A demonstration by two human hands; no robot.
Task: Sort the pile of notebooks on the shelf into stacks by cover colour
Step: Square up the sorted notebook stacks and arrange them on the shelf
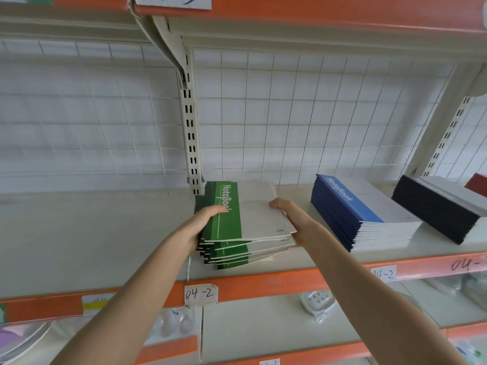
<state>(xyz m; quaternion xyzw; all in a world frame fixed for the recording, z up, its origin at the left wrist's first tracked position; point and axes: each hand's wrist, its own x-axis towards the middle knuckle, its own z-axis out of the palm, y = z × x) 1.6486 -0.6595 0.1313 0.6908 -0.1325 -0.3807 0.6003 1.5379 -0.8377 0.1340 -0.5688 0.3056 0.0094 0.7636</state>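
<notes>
Right now your left hand [203, 226] clasps the spine side of the green stack [237, 219], with the thumb laid over the top cover and the fingers curled round the edge. Your right hand [290, 214] grips the opposite, pale side, thumb on top and the other fingers hidden behind the pile. The green stack sits near the front of the shelf [105, 233], to the left of the blue stack [355, 214]. A dark stack [442, 214] lies further right, and a red cover [478, 181] only peeks in at the far right edge. Watch the lower green notebooks: they are fanned out and skewed under the top one. Squeezing only the upper covers could, I judge, let the bottom ones slide toward the near lip and drop off. Shoving the pile rightward could also knock the blue stack, whose near corner looks close to the shelf's front edge.
</notes>
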